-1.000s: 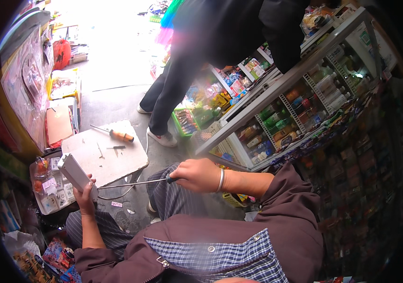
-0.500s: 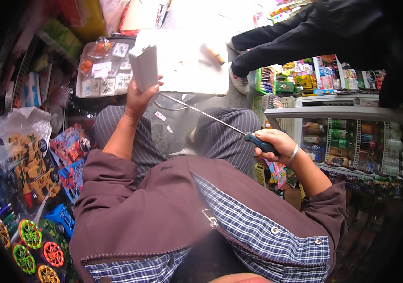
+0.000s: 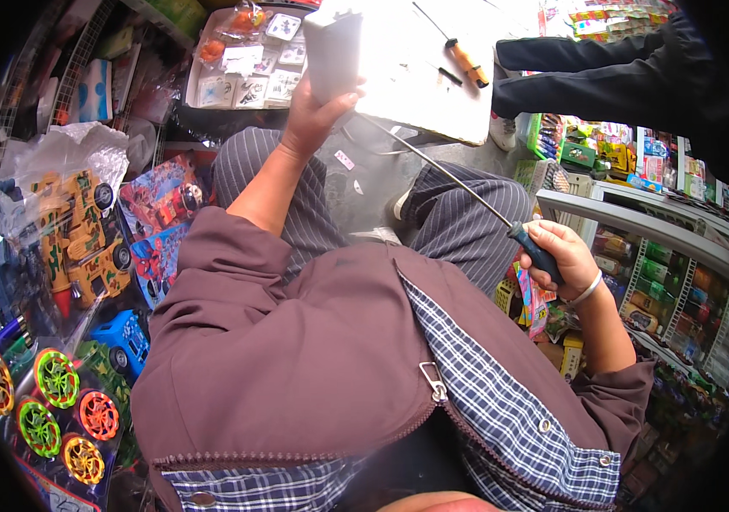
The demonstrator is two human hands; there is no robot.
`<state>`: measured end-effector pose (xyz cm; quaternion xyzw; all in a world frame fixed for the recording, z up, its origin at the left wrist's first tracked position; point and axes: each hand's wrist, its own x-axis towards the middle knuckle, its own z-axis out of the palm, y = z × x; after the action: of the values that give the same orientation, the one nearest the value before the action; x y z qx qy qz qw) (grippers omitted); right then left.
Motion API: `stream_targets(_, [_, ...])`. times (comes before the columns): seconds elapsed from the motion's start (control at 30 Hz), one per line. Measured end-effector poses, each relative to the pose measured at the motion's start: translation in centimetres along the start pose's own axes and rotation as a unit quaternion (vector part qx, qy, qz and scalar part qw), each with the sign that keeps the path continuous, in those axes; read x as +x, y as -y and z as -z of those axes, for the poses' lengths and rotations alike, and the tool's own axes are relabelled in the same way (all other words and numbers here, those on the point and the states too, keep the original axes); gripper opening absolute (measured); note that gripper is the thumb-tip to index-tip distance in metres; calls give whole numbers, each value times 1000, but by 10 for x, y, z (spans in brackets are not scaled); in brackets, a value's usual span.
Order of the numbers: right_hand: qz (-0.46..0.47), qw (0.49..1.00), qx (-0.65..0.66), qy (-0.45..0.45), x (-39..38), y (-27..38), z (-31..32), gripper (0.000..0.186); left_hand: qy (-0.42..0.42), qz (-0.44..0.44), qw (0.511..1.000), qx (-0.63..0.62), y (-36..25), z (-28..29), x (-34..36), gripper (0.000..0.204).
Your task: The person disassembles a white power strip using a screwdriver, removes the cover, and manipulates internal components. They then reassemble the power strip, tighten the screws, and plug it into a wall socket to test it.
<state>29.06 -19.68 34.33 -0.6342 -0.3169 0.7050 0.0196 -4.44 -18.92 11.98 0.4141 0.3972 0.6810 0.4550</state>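
Note:
My left hand (image 3: 317, 115) grips a white box-shaped thing (image 3: 334, 55), held upright by its lower end over the near edge of a white tabletop; its exact kind is hard to tell. A long-shafted screwdriver (image 3: 537, 252) with a dark blue-green handle is wrapped in the fingers of my right hand (image 3: 562, 256). Its thin shaft slants up and left, the tip ending close beside my left hand; whether it touches the white thing is unclear. On the tabletop (image 3: 432, 119) lie a second screwdriver (image 3: 467, 64) with an orange-yellow handle and a small black piece (image 3: 449, 77).
A tray (image 3: 198, 72) of small packets stands left of the tabletop. Packaged toys, with a blue toy car (image 3: 121, 341), crowd my left side. At right are a glass-topped cabinet (image 3: 654, 230) of bottles and another person's dark-trousered legs (image 3: 586, 77).
The view has swung, so the scene sits farther right. Both hands keep their holds with little movement. The orange-handled screwdriver and black piece on the tabletop now show more clearly.

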Motion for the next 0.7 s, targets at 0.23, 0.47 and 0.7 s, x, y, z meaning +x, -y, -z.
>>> stream_targets(0.23, [485, 569, -634, -198, -9, 0, -10, 24, -8, 2, 998, 64, 12, 2, 5, 31])
stream_targets(0.47, [131, 979, -143, -65, -6, 2, -6, 21, -23, -17, 998, 58, 10, 4, -1, 33])
stream_targets(0.7, [298, 878, -362, -90, -2, -15, 0, 37, -23, -11, 998, 51, 11, 0, 1, 28])
